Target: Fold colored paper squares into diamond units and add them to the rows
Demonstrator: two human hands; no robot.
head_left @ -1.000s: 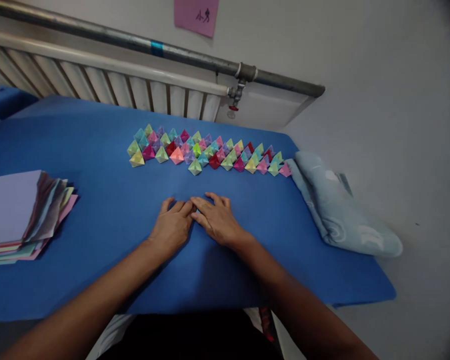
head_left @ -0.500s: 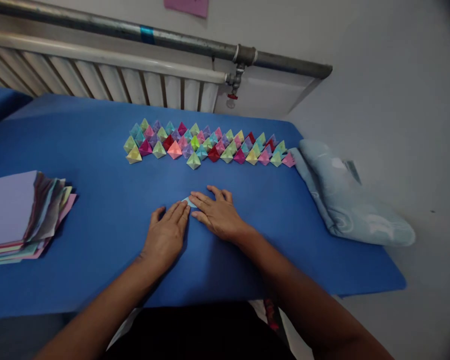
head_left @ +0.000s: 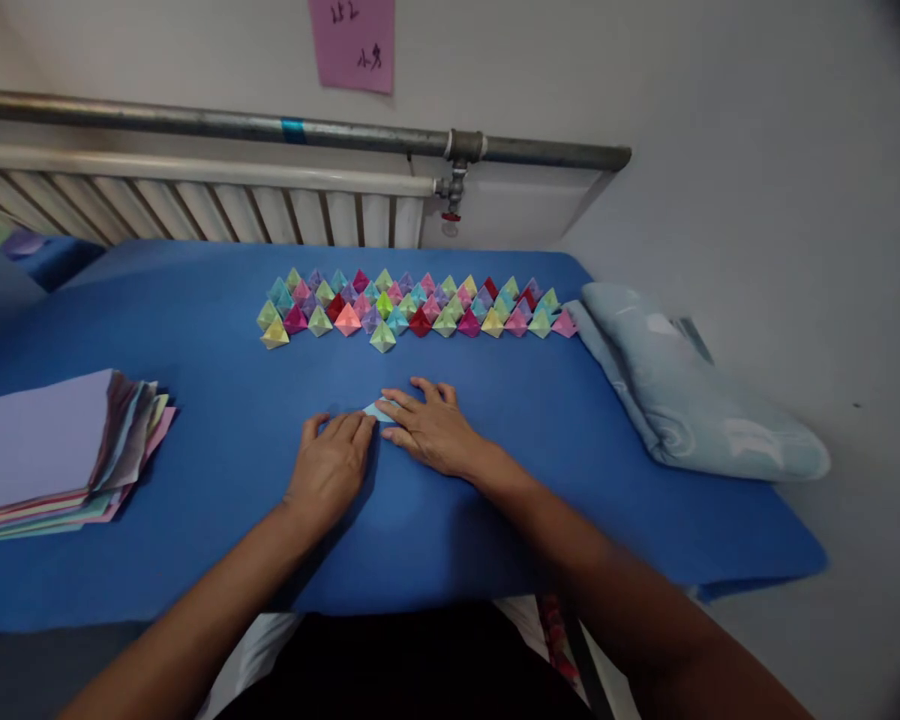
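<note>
A small piece of light blue folded paper [head_left: 379,411] lies flat on the blue table surface, partly covered by fingers. At its left corner, my left hand [head_left: 331,458] rests with its fingers stretched out and fingertips on or beside the paper's edge. From the right, my right hand [head_left: 433,428] lies over it with spread fingers, some of them pressing the paper down. Neither hand is closed around it. The paper's right part is hidden under my right fingers.
Rows of colourful folded paper pieces [head_left: 420,320] stand beyond my hands. A stack of coloured paper [head_left: 41,440] lies at left, a folded pale blue blanket [head_left: 690,400] at right. Behind the table are a radiator [head_left: 270,215] and a metal pipe [head_left: 195,120].
The view has tilted up, showing more of the pink note on the wall. My left fingertips have drawn back slightly, and more of the light blue paper shows between my hands.
</note>
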